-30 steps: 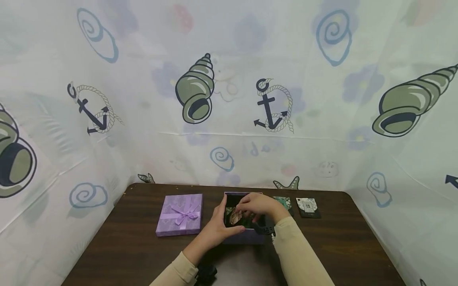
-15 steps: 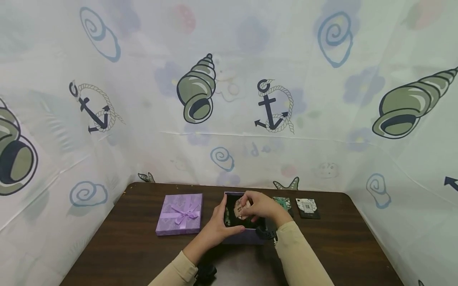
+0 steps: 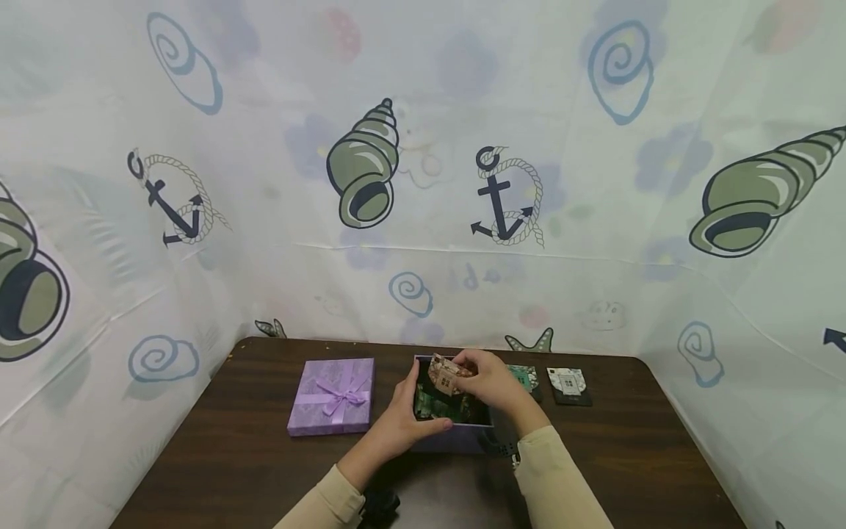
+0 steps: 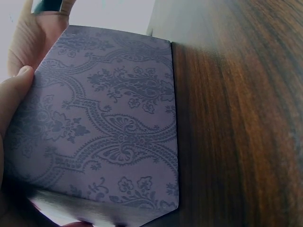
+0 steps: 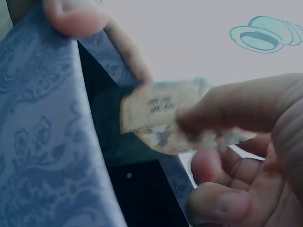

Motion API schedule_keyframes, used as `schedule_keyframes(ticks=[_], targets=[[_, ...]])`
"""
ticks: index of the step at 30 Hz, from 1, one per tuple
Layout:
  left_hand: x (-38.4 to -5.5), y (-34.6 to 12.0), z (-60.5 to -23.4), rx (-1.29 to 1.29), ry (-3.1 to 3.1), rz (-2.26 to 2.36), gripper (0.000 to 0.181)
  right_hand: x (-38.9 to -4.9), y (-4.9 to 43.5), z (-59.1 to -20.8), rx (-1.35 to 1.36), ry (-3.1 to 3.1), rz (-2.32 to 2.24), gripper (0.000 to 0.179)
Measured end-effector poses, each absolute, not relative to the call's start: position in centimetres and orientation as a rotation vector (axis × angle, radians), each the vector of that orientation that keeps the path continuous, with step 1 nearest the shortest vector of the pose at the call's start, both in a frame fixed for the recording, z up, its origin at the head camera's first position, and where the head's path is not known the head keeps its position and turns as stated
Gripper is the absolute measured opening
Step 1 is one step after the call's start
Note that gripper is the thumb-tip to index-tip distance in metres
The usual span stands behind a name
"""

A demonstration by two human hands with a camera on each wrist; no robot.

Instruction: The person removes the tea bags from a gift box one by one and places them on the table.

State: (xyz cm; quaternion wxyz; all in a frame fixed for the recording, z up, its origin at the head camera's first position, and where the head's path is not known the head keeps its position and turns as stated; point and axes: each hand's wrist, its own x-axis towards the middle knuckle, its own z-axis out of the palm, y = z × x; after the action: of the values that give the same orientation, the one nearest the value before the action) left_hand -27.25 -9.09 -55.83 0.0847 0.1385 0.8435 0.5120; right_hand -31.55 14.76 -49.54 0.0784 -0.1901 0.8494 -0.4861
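Observation:
My left hand (image 3: 399, 420) grips a purple patterned box (image 3: 456, 441) at its left side, thumb over the near edge. The box's side wall (image 4: 113, 123) fills much of the left wrist view. Between thumb and fingers, my right hand (image 3: 494, 386) pinches a small flat paper packet (image 3: 443, 376) above the box's far part. Seen from the right wrist, the packet (image 5: 158, 111) is tilted, with a beige label and a floral print, and slightly blurred. Inside the box lies something dark with a green print (image 3: 436, 408); its right part is hidden.
Left of the box, a purple lid (image 3: 330, 419) with a ribbon bow lies on the dark wooden table (image 3: 628, 455). To the right are a green packet (image 3: 524, 378), partly covered by my right hand, and a white-and-black one (image 3: 568, 386). A printed cloth (image 3: 423, 220) hangs behind.
My right hand has picked up the floral packet inside the box, raised it and moved it toward the far edge. Green print below is now uncovered. The left hand has stayed on the box.

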Motion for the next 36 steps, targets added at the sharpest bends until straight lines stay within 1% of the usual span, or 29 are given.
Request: schedule_keyframes(ticks=[2,6,9,12,15,22,25,29,32,36], targets=[[-27.2,-9.1,-55.8,0.408,2.512,1.529,0.132,-31.3,14.9,-49.5,-0.585,2.575,-1.48,0.011],[-27.2,-9.1,-55.8,0.399,2.511,1.527,0.134,-30.7,15.1,-49.3,-0.538,2.583,-1.591,0.017],[-27.2,-9.1,-55.9,0.394,2.513,1.528,0.136,-30.5,15.5,-49.4,-0.457,2.561,-1.696,0.015],[-27.2,-9.0,-55.9,0.394,2.513,1.53,0.137,-30.4,15.9,-49.9,-0.444,2.534,-1.826,0.022],[-27.2,-9.0,-55.9,0.397,2.514,1.532,0.136,-30.4,16.4,-50.5,-0.5,2.522,-1.925,0.027],[-27.1,-9.0,-55.8,0.395,2.523,1.519,0.136,-30.1,17.5,-51.4,-0.605,2.578,-1.953,0.041],[-27.1,-9.0,-55.7,0.39,2.524,1.518,0.135,-29.8,18.1,-51.7,-0.549,2.631,-1.978,0.038],[-27.1,-9.0,-55.7,0.395,2.534,1.517,0.134,-29.7,19.5,-52.2,-0.453,2.694,-2.024,0.028],[-27.1,-8.9,-55.7,0.402,2.55,1.513,0.135,-29.7,20.9,-52.6,-0.418,2.744,-2.049,0.029],[-27.0,-8.9,-55.7,0.411,2.56,1.518,0.136,-29.8,22.9,-52.8,-0.391,2.783,-2.117,0.037]])
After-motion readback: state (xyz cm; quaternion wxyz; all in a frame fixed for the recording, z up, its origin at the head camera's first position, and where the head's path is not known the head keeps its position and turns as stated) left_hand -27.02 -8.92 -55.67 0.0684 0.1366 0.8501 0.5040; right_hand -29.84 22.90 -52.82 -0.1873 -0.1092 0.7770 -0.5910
